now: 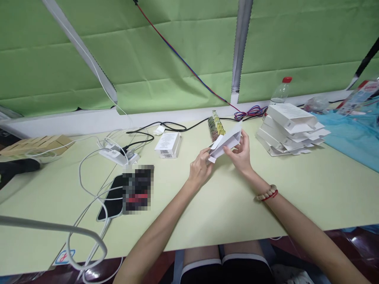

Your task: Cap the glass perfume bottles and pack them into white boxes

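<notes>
Both my hands hold a flat white cardboard box blank above the middle of the pale green table. My left hand pinches its near left end with closed fingers. My right hand grips its right side, fingers curled round the card. A bead bracelet sits on my right wrist. Just behind the card stands a row of small glass bottles with yellow liquid.
A stack of folded white boxes lies at the right, a plastic bottle behind it. A closed white box, a power strip with cables, and a phone lie at the left. Blue cloth covers the far right.
</notes>
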Available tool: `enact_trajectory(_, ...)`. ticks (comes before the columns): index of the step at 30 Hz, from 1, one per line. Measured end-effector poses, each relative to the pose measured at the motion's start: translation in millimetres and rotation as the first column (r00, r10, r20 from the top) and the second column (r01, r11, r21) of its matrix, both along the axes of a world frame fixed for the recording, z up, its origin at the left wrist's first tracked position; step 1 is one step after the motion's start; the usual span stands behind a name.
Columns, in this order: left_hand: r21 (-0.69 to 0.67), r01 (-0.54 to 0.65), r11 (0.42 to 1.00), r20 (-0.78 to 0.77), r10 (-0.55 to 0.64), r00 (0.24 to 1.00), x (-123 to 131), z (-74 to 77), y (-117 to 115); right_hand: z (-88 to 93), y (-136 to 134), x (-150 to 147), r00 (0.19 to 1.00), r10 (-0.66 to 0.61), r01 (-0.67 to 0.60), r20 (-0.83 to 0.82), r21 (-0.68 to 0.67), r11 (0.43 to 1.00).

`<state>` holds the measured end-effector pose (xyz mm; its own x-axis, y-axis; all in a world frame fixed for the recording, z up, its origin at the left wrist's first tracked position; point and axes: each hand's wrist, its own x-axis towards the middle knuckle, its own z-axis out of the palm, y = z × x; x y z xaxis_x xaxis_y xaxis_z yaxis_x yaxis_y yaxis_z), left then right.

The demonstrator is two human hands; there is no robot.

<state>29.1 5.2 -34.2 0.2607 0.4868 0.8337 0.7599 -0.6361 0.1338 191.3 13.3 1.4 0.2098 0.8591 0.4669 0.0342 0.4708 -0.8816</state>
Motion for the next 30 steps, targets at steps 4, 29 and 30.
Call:
enact_trajectory(4, 0.011, 0.002, 1.0, 0.009, -0.002, 1.0, -0.3, 0.3, 0.8, -0.6, -1.1, -2.1, 1.0, -0.021, 0.021, 0.002, -0.011, 1.0)
enact_trajectory(29, -0.046, -0.06, 0.997, 0.128, 0.066, 0.99, -4.7, -4.3, 0.6, -21.1, -5.0, -7.6, 0.813, 0.257, -0.229, 0.522, -0.118, 0.966)
enact_trajectory(30, -0.066, -0.056, 0.996, 0.153, 0.066, 0.986, -5.9, -5.7, 1.8, -20.9, -5.8, -8.3, 0.789, 0.278, -0.244, 0.548, -0.137, 0.96)
